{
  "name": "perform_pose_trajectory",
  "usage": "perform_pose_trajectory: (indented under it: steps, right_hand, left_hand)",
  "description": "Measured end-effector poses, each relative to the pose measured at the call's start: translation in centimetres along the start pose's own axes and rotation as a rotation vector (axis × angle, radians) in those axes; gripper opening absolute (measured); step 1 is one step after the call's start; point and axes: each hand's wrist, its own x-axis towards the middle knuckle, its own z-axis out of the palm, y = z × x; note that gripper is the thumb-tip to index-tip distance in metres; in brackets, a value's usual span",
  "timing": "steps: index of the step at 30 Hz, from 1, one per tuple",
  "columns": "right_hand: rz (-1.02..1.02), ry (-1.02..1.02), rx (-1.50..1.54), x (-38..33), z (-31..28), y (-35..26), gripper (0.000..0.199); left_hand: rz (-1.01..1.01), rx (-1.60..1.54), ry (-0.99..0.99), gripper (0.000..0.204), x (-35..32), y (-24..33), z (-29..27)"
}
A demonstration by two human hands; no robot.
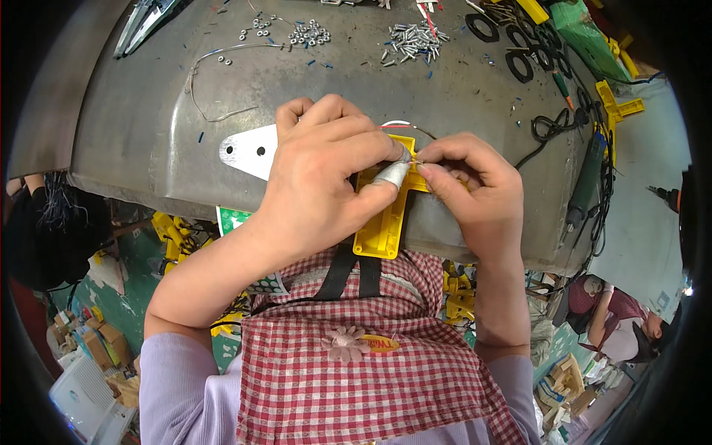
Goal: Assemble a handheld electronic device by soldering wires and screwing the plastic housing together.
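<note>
My left hand point(315, 174) is closed in a pinch, its thumb and forefinger tips wrapped in pale grey-white covers. Facing it, my right hand point(478, 185) pinches as well, and the fine bare end of a thin wire point(417, 162) shows between the two sets of fingertips. Under both hands lies a yellow plastic housing point(380, 231) with an open, ribbed inside and a side arm. Red, white and dark leads point(397, 124) arch out behind it. A pale flat plate point(248, 151) with round holes pokes out left of my left hand, which hides its other end.
On the grey metal table point(148, 126) lie piles of nuts point(309, 33) and screws point(415, 42). Black rings point(519, 67) sit at the back right. A dark green corded tool point(586, 182) and cables line the right edge. Another person point(619, 322) is at lower right.
</note>
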Motion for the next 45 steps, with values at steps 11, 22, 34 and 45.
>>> perform_pose_trajectory:
  steps: [11, 22, 34, 45]
  right_hand:
    - [-0.055, -0.065, -0.023, 0.2, -0.3, 0.5, 0.007]
    - [0.287, -0.163, 0.277, 1.1, -0.5, -0.5, 0.013]
    - [-0.611, -0.049, -0.565, 2.1, -0.4, -0.1, 0.019]
    - [-0.757, -0.164, -0.720, 2.9, -1.6, 0.1, 0.013]
  left_hand:
    - [0.108, 0.141, 0.190, 0.039, -0.5, 0.8, 0.9]
    - [0.123, 0.058, 0.169, 0.056, -1.2, 1.4, 1.6]
    - [-0.272, -0.375, 0.153, 0.057, -0.1, 0.5, 1.4]
    - [-0.306, -0.475, -0.005, 0.057, 1.2, 0.2, 0.5]
